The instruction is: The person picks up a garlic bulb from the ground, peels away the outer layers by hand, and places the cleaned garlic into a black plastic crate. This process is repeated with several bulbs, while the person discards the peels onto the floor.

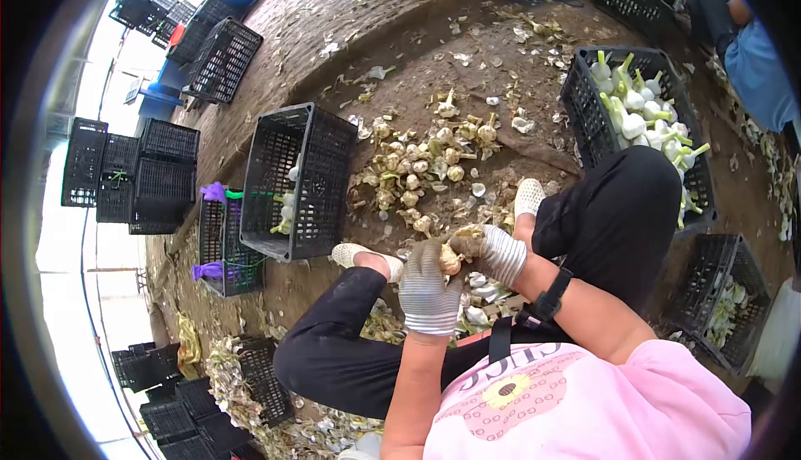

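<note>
Between my two gloved hands, just above my lap, is a garlic bulb [450, 260] with brownish outer skin. My left hand [427, 281], in a grey-and-white striped glove, has its fingers wrapped against the bulb's left side. From the right, my right hand [491, 251] in a matching glove closes on the bulb's top and side, where loose skin shows. Beyond my hands, a pile of unpeeled garlic bulbs [413, 164] lies on the dirt floor. A black crate [576, 97] to the right holds several cleaned white bulbs with green stems [638, 114].
A black crate [325, 185] on the left holds a few white bulbs. Stacked crates [125, 168] stand farther left. At lower right, another crate [734, 285] contains leafy scraps. Garlic skins litter the ground. A person in blue [759, 68] sits at the upper right.
</note>
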A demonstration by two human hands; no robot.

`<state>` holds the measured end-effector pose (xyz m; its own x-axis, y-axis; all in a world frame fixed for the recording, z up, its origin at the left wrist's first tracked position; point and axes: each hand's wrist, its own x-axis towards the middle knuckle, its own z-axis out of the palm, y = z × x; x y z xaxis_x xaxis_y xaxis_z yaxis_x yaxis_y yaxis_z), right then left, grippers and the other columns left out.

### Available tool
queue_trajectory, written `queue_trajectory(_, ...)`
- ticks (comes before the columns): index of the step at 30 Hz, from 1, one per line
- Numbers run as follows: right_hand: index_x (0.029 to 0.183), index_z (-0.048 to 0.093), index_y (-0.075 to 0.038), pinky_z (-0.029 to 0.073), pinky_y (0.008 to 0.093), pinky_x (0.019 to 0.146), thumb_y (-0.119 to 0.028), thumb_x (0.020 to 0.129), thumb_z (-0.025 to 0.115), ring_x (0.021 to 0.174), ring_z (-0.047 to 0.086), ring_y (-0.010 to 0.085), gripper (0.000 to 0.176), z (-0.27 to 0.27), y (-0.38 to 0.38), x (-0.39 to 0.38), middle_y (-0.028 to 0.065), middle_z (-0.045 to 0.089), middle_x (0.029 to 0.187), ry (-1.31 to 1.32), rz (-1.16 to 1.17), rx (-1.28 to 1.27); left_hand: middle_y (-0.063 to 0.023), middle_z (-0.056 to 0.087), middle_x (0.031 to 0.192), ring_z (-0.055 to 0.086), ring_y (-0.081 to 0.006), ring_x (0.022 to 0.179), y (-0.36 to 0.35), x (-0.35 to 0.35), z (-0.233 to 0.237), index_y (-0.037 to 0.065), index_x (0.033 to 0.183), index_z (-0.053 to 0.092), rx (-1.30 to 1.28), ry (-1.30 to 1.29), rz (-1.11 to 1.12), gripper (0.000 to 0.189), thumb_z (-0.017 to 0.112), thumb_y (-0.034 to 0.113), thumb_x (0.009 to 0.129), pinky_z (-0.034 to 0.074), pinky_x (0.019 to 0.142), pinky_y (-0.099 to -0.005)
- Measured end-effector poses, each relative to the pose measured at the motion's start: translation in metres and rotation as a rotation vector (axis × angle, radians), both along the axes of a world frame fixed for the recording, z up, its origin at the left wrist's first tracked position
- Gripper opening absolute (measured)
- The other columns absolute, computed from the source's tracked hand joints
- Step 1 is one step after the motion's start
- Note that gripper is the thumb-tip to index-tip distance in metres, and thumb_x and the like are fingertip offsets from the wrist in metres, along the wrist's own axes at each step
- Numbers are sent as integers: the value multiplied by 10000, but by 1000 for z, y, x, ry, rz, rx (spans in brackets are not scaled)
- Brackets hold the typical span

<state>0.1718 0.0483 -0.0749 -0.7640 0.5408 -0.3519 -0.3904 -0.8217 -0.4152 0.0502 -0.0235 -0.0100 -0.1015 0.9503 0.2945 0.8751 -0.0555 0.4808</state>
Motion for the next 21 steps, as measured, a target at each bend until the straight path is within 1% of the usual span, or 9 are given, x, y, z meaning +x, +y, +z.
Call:
queue_trajectory(2, 1048, 557, -25, 520, 328, 746, -165, 750, 674, 904, 589, 193, 348, 1, -1, 0, 73, 590, 1018, 28, 30, -47, -160, 525, 1039, 539, -340, 918, 2, -4, 9, 45, 1085, 490, -27, 69, -35, 584, 735, 63, 556, 451, 780, -395)
queue_trajectory(7, 1044, 553, -22, 525, 316, 727, -179, 755, 674, 873, 600, 187, 350, 11, 1, 1, 72, 600, 986, 65, 70, -46, -149, 517, 1029, 531, -335, 919, 9, -20, 19, 58, 1062, 503, -93, 147, -215, 596, 745, 47, 517, 448, 786, -392)
queue_trajectory(11, 1044, 557, -23, 531, 300, 690, -180, 754, 675, 849, 600, 161, 351, 4, -4, 1, 68, 604, 972, 130, 97, 3, -128, 503, 954, 517, -289, 851, 9, -16, 32, 60, 1036, 458, -7, -143, -237, 614, 785, 106, 519, 438, 786, -358)
queue_trajectory(12, 1043, 558, -26, 531, 301, 692, -176, 754, 675, 851, 598, 160, 346, 11, -6, 3, 65, 604, 970, 141, 93, 18, -93, 489, 942, 499, -238, 836, 7, -17, 28, 64, 1035, 437, -12, -209, -225, 599, 783, 102, 547, 429, 784, -342)
queue_trajectory(15, 1051, 555, -27, 508, 276, 701, -134, 739, 678, 845, 581, 132, 352, 13, -11, 3, 57, 604, 980, 212, 82, 51, -110, 478, 983, 528, -246, 865, -3, -9, 14, 53, 1028, 439, -151, -773, -34, 516, 746, 73, 614, 473, 749, -336)
queue_trajectory(17, 1050, 550, -26, 494, 262, 703, -117, 731, 679, 837, 573, 120, 356, 12, -12, 1, 64, 604, 991, 245, 91, 188, -85, 491, 908, 559, -231, 776, -3, 1, 17, 63, 1011, 438, -154, -1212, 134, 448, 716, 161, 675, 506, 634, -304)
queue_trajectory(19, 1034, 528, -25, 482, 278, 685, -123, 660, 711, 809, 572, 142, 428, 14, -9, 0, 80, 609, 919, -164, 165, 714, -84, 505, 871, 573, -241, 728, 0, -1, 2, 68, 994, 447, -171, -1666, 299, 413, 696, 214, 699, 512, 580, -294)
queue_trajectory(20, 1062, 507, -32, 479, 263, 679, -112, 686, 699, 793, 561, 131, 431, -11, -11, -11, 62, 602, 913, -254, 177, 774, -86, 560, 913, 558, -261, 852, -4, -13, -24, 50, 944, 525, -272, -1765, 403, 392, 665, 333, 711, 481, 724, -372)
queue_trajectory(21, 1067, 505, -34, 479, 263, 671, -106, 684, 701, 778, 561, 133, 436, -16, -10, -13, 57, 603, 902, -305, 188, 770, -92, 567, 920, 559, -260, 856, -8, -15, -30, 54, 944, 529, -266, -1846, 386, 391, 666, 336, 711, 481, 724, -375)
